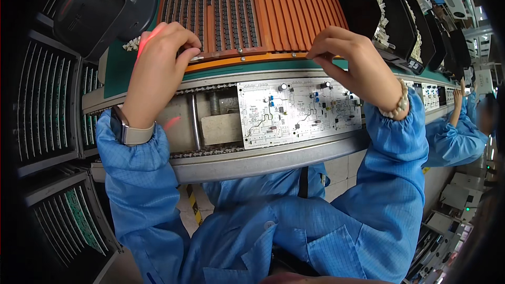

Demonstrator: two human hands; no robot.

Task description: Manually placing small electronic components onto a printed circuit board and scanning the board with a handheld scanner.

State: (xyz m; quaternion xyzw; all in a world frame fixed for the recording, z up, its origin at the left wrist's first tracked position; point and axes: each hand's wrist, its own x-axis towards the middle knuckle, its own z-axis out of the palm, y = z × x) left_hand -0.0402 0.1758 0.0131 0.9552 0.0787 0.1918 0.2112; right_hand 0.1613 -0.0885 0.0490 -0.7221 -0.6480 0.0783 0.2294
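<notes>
My left hand (pixel 164 55) is curled at the near left corner of a framed orange tray (pixel 271 57), thumb and forefinger drawn together. A small pale thing shows below its thumb; whether it is gripped is unclear. My right hand (pixel 352 55) bends over the tray's near edge farther right, thumb and fingertips close together; anything between them is too small to make out. Rows of small black parts (pixel 231 16) fill the tray's left part, and bare orange slats (pixel 300 10) show on its right. Below my hands, a white circuit board (pixel 300 113) with mounted components lies on the conveyor rails.
A black stand scanner (pixel 92 13) stands at the far left, with small white parts (pixel 131 44) beside it. Black bins (pixel 363 0) of white pieces are at the right. Board racks (pixel 47 100) line the left. A co-worker's blue sleeve (pixel 455 139) is farther along the conveyor.
</notes>
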